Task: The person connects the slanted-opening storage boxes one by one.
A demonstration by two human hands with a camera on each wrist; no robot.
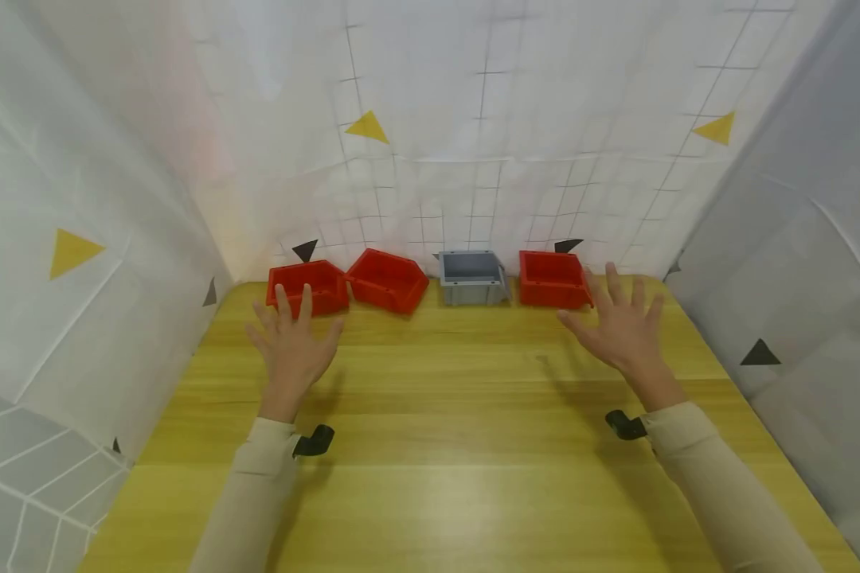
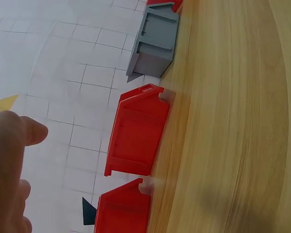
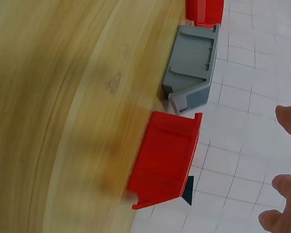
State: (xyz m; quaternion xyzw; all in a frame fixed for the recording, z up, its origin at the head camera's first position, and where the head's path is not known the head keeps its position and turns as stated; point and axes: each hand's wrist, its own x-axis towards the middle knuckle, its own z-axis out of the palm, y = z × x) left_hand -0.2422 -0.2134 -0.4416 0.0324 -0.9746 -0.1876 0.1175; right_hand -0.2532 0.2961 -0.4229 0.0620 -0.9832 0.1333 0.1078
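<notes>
My left hand (image 1: 294, 350) is raised over the table with its fingers spread, nearest to the far-left red bin (image 1: 326, 298). My right hand (image 1: 625, 326), also spread, hovers close to the right-hand red bin (image 1: 553, 293). Neither hand holds anything. Between these two bins stand a turned red bin (image 1: 390, 293) and a grey bin (image 1: 471, 293). The left wrist view has the left hand (image 2: 7, 170) at its edge, with the red bin (image 2: 138, 133) beyond. Part of the right hand (image 3: 288, 194) enters the right wrist view, apart from a red bin (image 3: 165, 158).
The bins line the back edge of the wooden table (image 1: 444, 446), against a white sheet (image 1: 430, 103) with grid lines and triangle markers. Grey-white sheets (image 1: 831, 263) hang on both sides. Each sleeve cuff carries a small black device (image 1: 315, 441).
</notes>
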